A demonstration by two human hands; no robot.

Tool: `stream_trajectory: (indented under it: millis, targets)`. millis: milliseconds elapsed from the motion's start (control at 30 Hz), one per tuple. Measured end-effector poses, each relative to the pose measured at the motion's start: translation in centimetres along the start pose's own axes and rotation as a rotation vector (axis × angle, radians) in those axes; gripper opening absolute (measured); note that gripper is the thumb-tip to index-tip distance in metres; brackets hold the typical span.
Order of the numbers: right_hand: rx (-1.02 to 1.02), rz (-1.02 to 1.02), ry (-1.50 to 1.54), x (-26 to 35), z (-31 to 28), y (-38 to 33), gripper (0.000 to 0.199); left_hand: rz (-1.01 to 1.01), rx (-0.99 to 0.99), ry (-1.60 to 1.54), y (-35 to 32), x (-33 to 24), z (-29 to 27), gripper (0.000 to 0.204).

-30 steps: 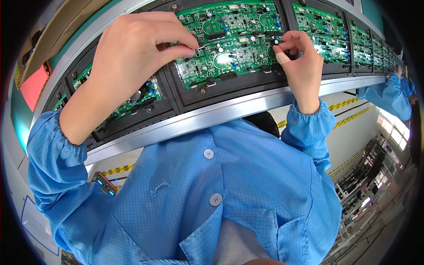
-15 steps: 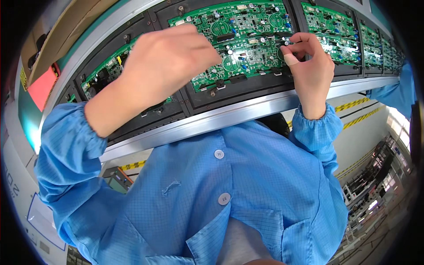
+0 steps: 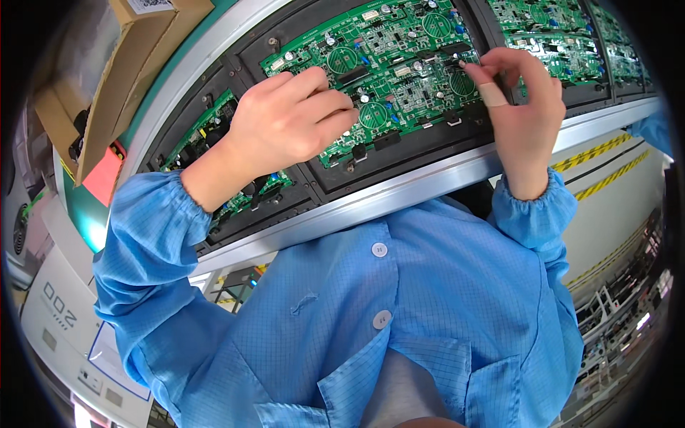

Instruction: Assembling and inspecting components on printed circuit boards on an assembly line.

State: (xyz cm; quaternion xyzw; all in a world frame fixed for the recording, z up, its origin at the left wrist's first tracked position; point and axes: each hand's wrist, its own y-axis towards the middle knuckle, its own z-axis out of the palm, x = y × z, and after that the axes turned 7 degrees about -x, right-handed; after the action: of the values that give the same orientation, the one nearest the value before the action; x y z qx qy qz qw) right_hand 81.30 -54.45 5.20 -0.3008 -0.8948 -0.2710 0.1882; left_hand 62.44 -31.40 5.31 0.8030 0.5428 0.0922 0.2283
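Note:
My left hand point(image 3: 289, 121) hovers over the left end of a green circuit board point(image 3: 410, 96), its fingers curled inward. Their tips are mostly hidden, and I cannot make out anything in them. At the board's right end, the thumb and forefinger of my right hand point(image 3: 524, 100) come together over small parts beside a round printed pattern. A bandage-like strip wraps the right thumb. Whatever that pinch holds is too small to name. The board and a similar one behind it lie in a black carrier frame point(image 3: 407, 153).
A silver metal rail point(image 3: 399, 191) runs between the carrier and my body. More green boards point(image 3: 549, 46) continue to the right, and another point(image 3: 203, 139) lies left. A cardboard box point(image 3: 135, 60) and a pink-red card point(image 3: 105, 178) stand at far left. Another person's blue sleeve point(image 3: 653, 132) shows at right.
The view has shifted, so the scene sits further right. My left hand has come down closer to the board with its fingers curled. My right hand stays at the board's right end.

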Motion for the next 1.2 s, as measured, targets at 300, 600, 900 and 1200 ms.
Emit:
stream_trajectory:
  millis: [300,600,900,1200]
  targets:
    - [-0.192,0.077,0.264,-1.5,-0.6,1.0,0.02,-0.027,0.035,0.003,1.4,0.4,-0.6,0.014]
    - [-0.012,-0.208,0.28,0.6,-5.5,7.5,0.02,0.181,0.168,0.101,0.2,0.1,-0.4,0.006]
    - [-0.063,-0.559,0.203,2.4,5.9,24.3,0.031,-0.325,-0.033,0.189,5.1,3.2,-3.2,0.027]
    - [-0.08,-0.635,0.216,-2.3,15.4,35.0,0.031,-0.921,-0.461,0.743,17.4,18.8,2.5,0.018]
